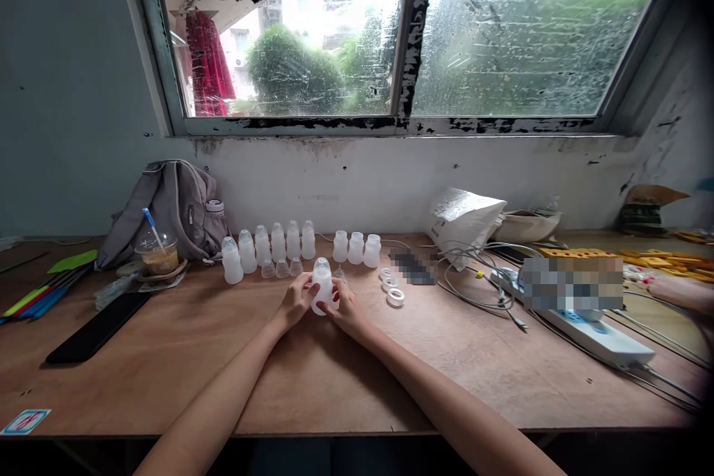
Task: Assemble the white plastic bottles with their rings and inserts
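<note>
Pinches a white bottle [322,285] upright between left hand [297,300] and right hand [348,308], reaching in from seven and five o'clock.

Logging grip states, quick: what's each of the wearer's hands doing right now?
Left hand: closed around one side of a bottle, holding it.
Right hand: closed on the other side of the same bottle.

No words or numbers legible, a sticker [26,422] with a blue border and a red mark too small to read, at the near left of the desk [195,357], faint marks on the silvery bag [465,212], likewise unreadable
</note>
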Action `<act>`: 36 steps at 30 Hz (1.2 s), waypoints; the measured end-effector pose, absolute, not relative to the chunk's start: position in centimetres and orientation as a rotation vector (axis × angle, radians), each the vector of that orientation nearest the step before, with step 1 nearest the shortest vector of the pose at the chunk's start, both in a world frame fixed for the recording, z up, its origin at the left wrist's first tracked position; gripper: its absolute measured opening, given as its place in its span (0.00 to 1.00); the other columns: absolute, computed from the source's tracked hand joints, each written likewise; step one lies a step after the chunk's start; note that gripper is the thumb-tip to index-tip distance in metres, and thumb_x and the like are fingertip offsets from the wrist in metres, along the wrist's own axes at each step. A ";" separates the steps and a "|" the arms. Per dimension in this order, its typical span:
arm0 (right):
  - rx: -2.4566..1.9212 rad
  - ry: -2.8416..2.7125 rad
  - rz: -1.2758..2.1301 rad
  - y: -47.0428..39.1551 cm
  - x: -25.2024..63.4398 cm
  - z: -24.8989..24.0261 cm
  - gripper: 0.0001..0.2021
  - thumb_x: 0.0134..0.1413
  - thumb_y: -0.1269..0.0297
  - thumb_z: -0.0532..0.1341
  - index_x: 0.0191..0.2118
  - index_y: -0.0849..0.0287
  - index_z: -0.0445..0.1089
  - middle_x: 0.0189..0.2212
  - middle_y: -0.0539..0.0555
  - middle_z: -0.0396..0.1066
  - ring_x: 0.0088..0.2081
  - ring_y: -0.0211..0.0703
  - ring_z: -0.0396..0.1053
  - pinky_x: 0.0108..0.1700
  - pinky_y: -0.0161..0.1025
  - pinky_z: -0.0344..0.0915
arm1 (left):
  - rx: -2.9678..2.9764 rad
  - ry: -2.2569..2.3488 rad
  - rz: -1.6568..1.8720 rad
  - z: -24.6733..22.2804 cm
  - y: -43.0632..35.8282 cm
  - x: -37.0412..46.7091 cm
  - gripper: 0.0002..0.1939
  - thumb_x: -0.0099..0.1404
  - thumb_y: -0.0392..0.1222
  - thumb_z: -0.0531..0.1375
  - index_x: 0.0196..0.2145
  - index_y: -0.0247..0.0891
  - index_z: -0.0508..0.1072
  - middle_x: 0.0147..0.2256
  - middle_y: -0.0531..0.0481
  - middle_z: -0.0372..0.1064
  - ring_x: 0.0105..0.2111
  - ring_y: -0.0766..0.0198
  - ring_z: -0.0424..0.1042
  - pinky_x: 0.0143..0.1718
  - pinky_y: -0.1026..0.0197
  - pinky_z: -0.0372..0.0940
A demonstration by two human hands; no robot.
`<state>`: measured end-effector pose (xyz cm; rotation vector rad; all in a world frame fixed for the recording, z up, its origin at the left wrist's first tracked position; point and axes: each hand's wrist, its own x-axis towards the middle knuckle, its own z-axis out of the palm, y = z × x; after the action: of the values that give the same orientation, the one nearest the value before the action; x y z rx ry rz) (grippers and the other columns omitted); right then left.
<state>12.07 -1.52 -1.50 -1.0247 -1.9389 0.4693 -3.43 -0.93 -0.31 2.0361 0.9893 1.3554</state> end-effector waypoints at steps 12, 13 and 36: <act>-1.034 -1.948 0.371 -0.9 12.8 1.5 0.29 0.44 0.60 0.58 0.54 0.53 0.47 0.44 0.55 0.59 0.45 0.46 0.59 0.45 0.44 0.58 | 2.154 1.165 1.271 -1.7 0.5 -3.8 0.21 0.55 0.49 0.57 0.45 0.40 0.61 0.41 0.48 0.66 0.37 0.62 0.67 0.37 0.60 0.63; -1.040 -1.933 0.357 -0.6 12.6 2.3 0.29 0.45 0.58 0.58 0.53 0.53 0.48 0.44 0.55 0.59 0.45 0.46 0.59 0.45 0.44 0.58 | 2.163 1.189 1.276 -1.9 0.6 -3.7 0.20 0.56 0.48 0.56 0.45 0.40 0.61 0.41 0.48 0.66 0.37 0.62 0.67 0.38 0.60 0.63; -1.592 -1.933 0.134 15.5 8.9 6.6 0.21 0.44 0.66 0.58 0.47 0.61 0.57 0.43 0.61 0.64 0.45 0.48 0.62 0.40 0.38 0.58 | 2.313 1.805 1.126 -2.6 2.1 -6.6 0.19 0.57 0.36 0.52 0.48 0.33 0.61 0.42 0.42 0.63 0.44 0.56 0.60 0.45 0.53 0.57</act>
<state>8.91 15.45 6.64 -1.5916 -1.9331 0.1345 -6.60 2.10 -2.63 2.3130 1.8049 1.1264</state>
